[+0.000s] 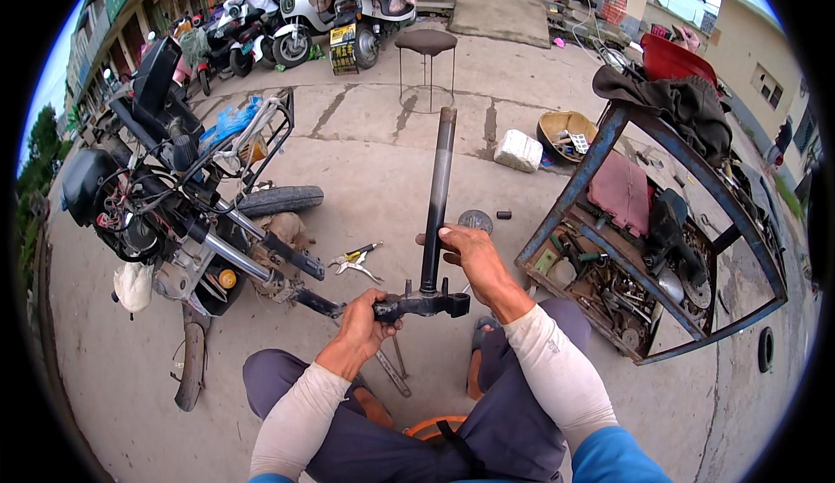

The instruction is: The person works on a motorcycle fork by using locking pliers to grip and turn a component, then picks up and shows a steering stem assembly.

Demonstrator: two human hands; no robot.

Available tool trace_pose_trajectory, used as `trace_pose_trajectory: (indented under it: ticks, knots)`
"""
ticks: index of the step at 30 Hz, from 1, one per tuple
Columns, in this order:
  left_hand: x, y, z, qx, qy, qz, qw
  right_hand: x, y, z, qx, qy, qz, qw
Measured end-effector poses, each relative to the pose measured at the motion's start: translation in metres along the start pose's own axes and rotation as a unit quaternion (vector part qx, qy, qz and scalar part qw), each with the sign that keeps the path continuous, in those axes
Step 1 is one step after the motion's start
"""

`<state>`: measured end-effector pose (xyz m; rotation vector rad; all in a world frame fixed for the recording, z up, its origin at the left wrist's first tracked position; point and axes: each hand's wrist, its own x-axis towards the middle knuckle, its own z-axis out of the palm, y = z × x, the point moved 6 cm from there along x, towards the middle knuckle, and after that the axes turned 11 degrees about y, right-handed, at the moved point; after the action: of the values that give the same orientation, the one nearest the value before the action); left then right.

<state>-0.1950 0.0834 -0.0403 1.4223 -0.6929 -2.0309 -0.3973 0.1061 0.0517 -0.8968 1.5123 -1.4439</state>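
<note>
I hold a metal steering stem upright in front of me, its tube [441, 169] dark below and rusty at the top, fixed to a black clamp block [417, 305] at its foot. My left hand [357, 330] is closed on the left end of that block. My right hand [477, 267] has its fingers round the lower tube, above the block. Pliers [355, 267] lie on the concrete left of the stem. Wrenches [393, 370] lie beneath it, between my feet. A round metal piece [476, 218], partly hidden by my right hand, and a small black cylinder [504, 215] lie just beyond.
A dismantled motorcycle [130, 213] stands left, a tyre [287, 201] beside it. A blue metal frame [739, 196] with tool trays [609, 307] is on the right. A stool [425, 43], white block [518, 149] and basin [557, 123] are ahead. Scooters [304, 22] are behind. A distant person [779, 142] is at right.
</note>
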Motion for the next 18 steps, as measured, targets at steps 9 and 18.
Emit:
trace_pose_trajectory:
  ticks: [9, 18]
  knots:
    - [-0.0019, -0.0007, 0.0002, -0.002, 0.011, 0.008, 1.000, -0.0003, 0.0036, -0.0006, 0.009, 0.012, 0.012, 1.000]
    - [0.0024, -0.0025, -0.0006, -0.003, -0.006, 0.004, 1.000, -0.0010, 0.0021, -0.0026, 0.016, 0.020, 0.016, 1.000]
